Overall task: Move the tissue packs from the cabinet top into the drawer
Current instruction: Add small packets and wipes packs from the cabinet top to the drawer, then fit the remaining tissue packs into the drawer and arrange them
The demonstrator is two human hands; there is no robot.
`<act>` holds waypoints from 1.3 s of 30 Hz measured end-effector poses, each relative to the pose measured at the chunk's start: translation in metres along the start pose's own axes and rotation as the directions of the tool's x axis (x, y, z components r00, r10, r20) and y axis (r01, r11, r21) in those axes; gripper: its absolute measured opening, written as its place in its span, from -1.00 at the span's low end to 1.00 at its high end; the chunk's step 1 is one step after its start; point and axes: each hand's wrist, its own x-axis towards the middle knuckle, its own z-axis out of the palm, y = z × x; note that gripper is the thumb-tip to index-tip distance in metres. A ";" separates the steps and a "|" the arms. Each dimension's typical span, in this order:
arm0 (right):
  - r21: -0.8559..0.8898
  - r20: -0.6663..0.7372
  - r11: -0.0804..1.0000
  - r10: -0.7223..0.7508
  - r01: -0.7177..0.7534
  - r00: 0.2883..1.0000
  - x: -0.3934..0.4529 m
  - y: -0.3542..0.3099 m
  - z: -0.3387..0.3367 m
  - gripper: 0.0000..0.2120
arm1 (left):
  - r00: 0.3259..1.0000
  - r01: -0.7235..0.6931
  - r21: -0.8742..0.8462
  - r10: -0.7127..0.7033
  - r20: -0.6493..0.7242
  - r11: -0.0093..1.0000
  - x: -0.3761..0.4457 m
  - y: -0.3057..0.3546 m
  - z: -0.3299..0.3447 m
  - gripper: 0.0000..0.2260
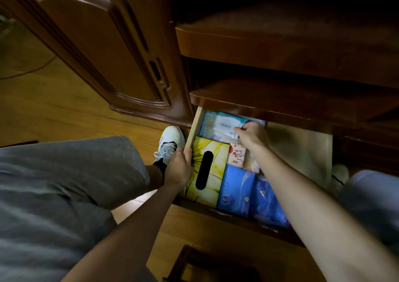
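Grey trousers [54, 184] fill the near left, person crouched at open drawer [302, 152]. Two blue tissue packs [236, 187] lie side by side at the drawer's front edge, right one partly under the right forearm. Yellow tissue box [207, 169] sits along the left wall, small pink pack [237, 155] just beside it. Left hand [179, 167] grips the drawer's left wall [195, 128], fingers curled over the rim. Right hand [251, 133] pinches a white-and-teal tissue pack [224, 125] at the back left corner, under the shelf edge [280, 108]. White sneaker [170, 143] on wood floor [64, 113] beside the drawer. Cabinet door [97, 44] far left.
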 end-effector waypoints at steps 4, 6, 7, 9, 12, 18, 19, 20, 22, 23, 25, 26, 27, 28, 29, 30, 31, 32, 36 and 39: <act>-0.060 -0.064 0.998 -0.028 0.025 0.998 -0.001 0.006 0.001 -0.85 | 1.000 -0.017 0.027 0.017 0.017 0.999 0.001 0.001 0.000 -0.82; -0.005 -0.053 1.000 0.007 -0.007 0.999 -0.008 0.011 -0.006 -0.82 | 0.998 -0.011 0.070 0.006 0.070 0.997 0.000 0.005 -0.005 -0.81; 0.006 -0.033 1.000 0.018 -0.017 0.999 -0.012 0.015 -0.012 -0.83 | 0.995 -0.008 0.104 -0.002 0.096 0.995 0.000 0.008 -0.009 -0.79; -0.004 0.003 1.000 0.016 -0.016 1.000 -0.026 0.023 -0.027 -0.86 | 0.984 0.049 0.127 -0.070 0.164 0.991 0.003 0.020 -0.017 -0.72; -0.040 0.029 0.999 -0.030 0.032 0.999 -0.053 0.033 -0.057 -0.80 | 0.959 0.041 0.207 -0.097 0.266 0.977 -0.003 0.040 -0.031 -0.72; 0.005 0.148 0.978 -0.205 0.207 0.967 -0.119 0.025 -0.120 -0.96 | 0.990 -0.117 0.246 0.095 0.101 0.962 -0.050 0.118 -0.060 -0.63; 0.014 0.163 0.968 -0.250 0.251 0.954 -0.131 0.018 -0.134 -0.91 | 0.979 -0.197 0.224 0.181 0.092 0.955 -0.056 0.137 -0.068 -0.62; 0.028 0.160 0.951 -0.307 0.307 0.938 -0.144 0.010 -0.152 -0.87 | 0.960 -0.279 0.201 0.274 0.053 0.939 -0.060 0.157 -0.079 -0.64; 0.060 0.071 0.889 -0.457 0.453 0.887 -0.170 -0.016 -0.193 -0.88 | 0.860 -0.477 0.209 0.502 -0.089 0.854 -0.067 0.206 -0.109 -0.72; 0.066 -0.011 0.845 -0.531 0.531 0.847 -0.185 -0.033 -0.217 -0.87 | 0.762 -0.577 0.249 0.623 -0.177 0.778 -0.069 0.234 -0.126 -0.76; 0.041 -0.197 0.743 -0.650 0.668 0.734 -0.216 -0.069 -0.269 -0.89 | 0.528 -0.714 0.344 0.792 -0.308 0.610 -0.076 0.293 -0.164 -0.81; 0.006 -0.277 0.687 -0.698 0.727 0.661 -0.230 -0.087 -0.294 -0.90 | 0.427 -0.753 0.374 0.834 -0.348 0.542 -0.079 0.322 -0.184 -0.82; -0.047 -0.350 0.641 -0.729 0.766 0.588 -0.242 -0.103 -0.317 -0.89 | 0.355 -0.777 0.394 0.859 -0.369 0.490 -0.080 0.350 -0.201 -0.81; -0.116 -0.425 0.615 -0.741 0.780 0.520 -0.248 -0.116 -0.340 -0.88 | 0.327 -0.788 0.400 0.868 -0.375 0.469 -0.079 0.376 -0.217 -0.79; -0.207 -0.492 0.618 -0.735 0.758 0.466 -0.251 -0.128 -0.362 -0.87 | 0.327 -0.796 0.388 0.870 -0.370 0.464 -0.076 0.401 -0.228 -0.79; -0.298 -0.541 0.648 -0.720 0.701 0.435 -0.249 -0.138 -0.383 -0.86 | 0.348 -0.799 0.373 0.868 -0.356 0.473 -0.071 0.424 -0.237 -0.80; -0.362 -0.566 0.697 -0.692 0.620 0.447 -0.243 -0.145 -0.402 -0.86 | 0.377 -0.795 0.359 0.862 -0.338 0.489 -0.063 0.444 -0.242 -0.81; -0.392 -0.566 0.746 -0.657 0.538 0.498 -0.233 -0.149 -0.418 -0.83 | 0.414 -0.787 0.350 0.855 -0.312 0.508 -0.054 0.462 -0.244 -0.82; -0.478 -0.397 0.819 -0.524 0.318 0.753 -0.180 -0.152 -0.449 -0.58 | 0.536 -0.746 0.357 0.825 -0.178 0.562 -0.006 0.504 -0.227 -0.81; -0.571 -0.418 0.781 -0.543 0.254 0.729 -0.138 -0.162 -0.463 -0.65 | 0.577 -0.738 0.395 0.815 -0.051 0.547 0.038 0.526 -0.200 -0.79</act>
